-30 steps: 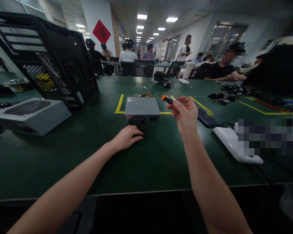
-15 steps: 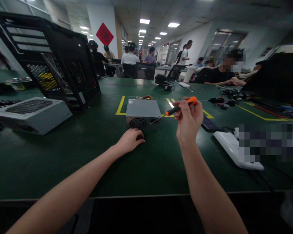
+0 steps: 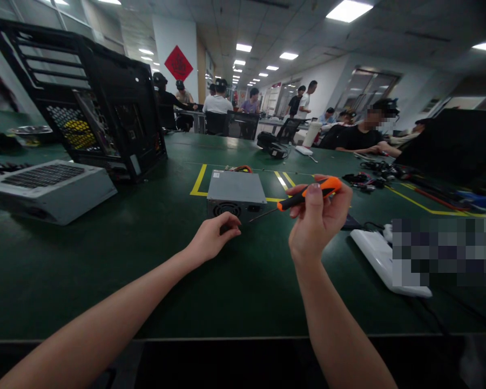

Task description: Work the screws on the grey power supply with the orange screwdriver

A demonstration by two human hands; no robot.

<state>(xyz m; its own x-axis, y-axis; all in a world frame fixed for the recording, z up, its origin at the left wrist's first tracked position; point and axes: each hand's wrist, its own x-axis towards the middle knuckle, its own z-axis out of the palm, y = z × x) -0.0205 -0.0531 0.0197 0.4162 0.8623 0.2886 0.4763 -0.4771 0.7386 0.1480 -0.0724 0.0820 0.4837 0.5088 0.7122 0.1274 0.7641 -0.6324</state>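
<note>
A grey computer power supply [image 3: 237, 186] lies on the green table, its fan grille and socket facing me. Just in front of its fan side is my left hand [image 3: 213, 235], fingers curled in with the thumb close below the forefinger. Anything between those fingers is hidden or too small to make out. To the right, my right hand [image 3: 318, 221] grips a screwdriver [image 3: 295, 201] by its orange and black handle. Its thin shaft points down and left, the tip ending in the air near my left fingertips.
A black computer case [image 3: 117, 113] stands at the left, with a second power supply [image 3: 48, 189] before it. A white device [image 3: 376, 259] and tangled cables [image 3: 364, 181] lie at the right. Several people sit or stand beyond the table [image 3: 178, 302].
The screwdriver has moved down and slightly right, its tip dropping from the power supply's front to near my left fingertips. My left fingers have drawn back a little and bunched closer to the thumb.
</note>
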